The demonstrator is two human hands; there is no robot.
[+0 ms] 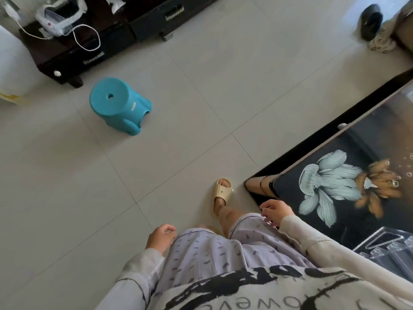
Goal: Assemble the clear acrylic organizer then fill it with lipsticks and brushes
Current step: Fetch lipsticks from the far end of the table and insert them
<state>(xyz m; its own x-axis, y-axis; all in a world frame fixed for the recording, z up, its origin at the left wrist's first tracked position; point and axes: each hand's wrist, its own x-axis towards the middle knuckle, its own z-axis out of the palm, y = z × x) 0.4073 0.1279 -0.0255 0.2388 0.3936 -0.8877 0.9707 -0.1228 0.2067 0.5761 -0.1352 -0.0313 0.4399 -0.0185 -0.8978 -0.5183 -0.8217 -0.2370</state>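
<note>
Clear acrylic organizer parts (388,247) lie on the dark glass table (348,220) with a flower print, at the lower right. My right hand (276,211) hangs by the table's near corner, fingers loosely curled, holding nothing. My left hand (161,238) hangs at my left side over the floor, also loosely curled and empty. Both hands are apart from the acrylic parts. No lipsticks or brushes are in view.
A teal plastic stool (118,106) stands on the tiled floor ahead to the left. A dark low cabinet (89,48) with a white cable and a bagged device lines the far wall. My foot in a beige slipper (222,191) is near the table corner.
</note>
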